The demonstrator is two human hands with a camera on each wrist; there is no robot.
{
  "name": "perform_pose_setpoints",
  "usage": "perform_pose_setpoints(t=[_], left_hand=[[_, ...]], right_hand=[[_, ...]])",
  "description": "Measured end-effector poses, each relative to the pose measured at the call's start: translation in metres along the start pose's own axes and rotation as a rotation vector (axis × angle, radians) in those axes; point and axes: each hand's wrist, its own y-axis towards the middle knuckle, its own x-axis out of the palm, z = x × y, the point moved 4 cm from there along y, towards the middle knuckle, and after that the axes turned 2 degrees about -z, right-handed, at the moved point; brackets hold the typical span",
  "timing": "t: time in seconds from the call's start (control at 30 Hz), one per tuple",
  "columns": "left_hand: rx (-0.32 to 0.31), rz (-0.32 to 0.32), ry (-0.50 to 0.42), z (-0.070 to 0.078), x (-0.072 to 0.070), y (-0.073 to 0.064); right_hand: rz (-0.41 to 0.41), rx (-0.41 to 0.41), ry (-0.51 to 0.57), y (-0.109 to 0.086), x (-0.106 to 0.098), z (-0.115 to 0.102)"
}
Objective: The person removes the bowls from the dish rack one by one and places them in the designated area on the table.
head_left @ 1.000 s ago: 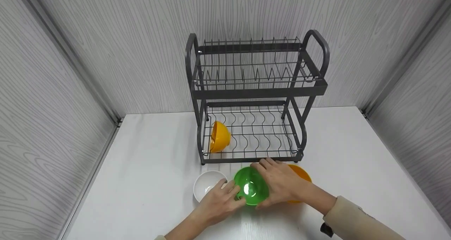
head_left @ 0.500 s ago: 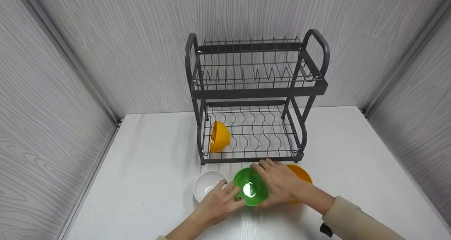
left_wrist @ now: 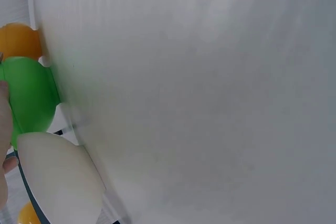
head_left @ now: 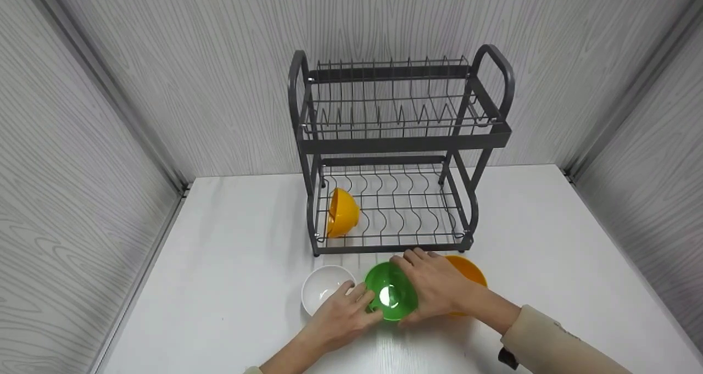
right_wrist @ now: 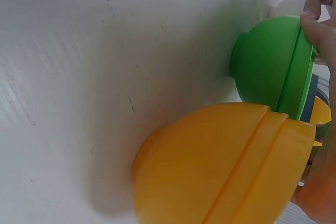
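A green bowl (head_left: 390, 294) stands upright on the white table in front of the dish rack, its foot on the tabletop in the right wrist view. My right hand (head_left: 436, 283) grips its right side, fingers at the far rim and thumb at the near rim. On the left rim, my left hand (head_left: 343, 316) holds the same bowl with curled fingers, its forearm partly covering a white bowl (head_left: 321, 286). An orange bowl (head_left: 468, 271) stands just right of the green one, partly hidden by my right hand; its outer wall (right_wrist: 210, 161) looms large in the right wrist view.
Behind the bowls stands a dark two-tier dish rack (head_left: 403, 143). One smaller yellow-orange bowl (head_left: 344, 213) rests on its side at the left of the lower tier. Grey wood-patterned walls (head_left: 230, 77) enclose the back and both sides of the white table (head_left: 219, 253).
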Motion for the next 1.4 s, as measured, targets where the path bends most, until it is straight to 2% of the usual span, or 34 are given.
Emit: perform_pose_setpoints(t=[0.73, 0.93, 1.4], left_hand=[[0.002, -0.026, -0.008, 0.001, 0.003, -0.001], [0.001, -0.034, -0.039, 0.001, 0.004, 0.0], [-0.027, -0.038, -0.114, -0.013, -0.007, 0.003]], right_hand=[[-0.024, 0.011, 0.005, 0.001, 0.003, 0.002], [-0.02, 0.011, 0.002, 0.001, 0.002, 0.002], [-0.006, 0.008, -0.015, 0.001, 0.001, 0.002]])
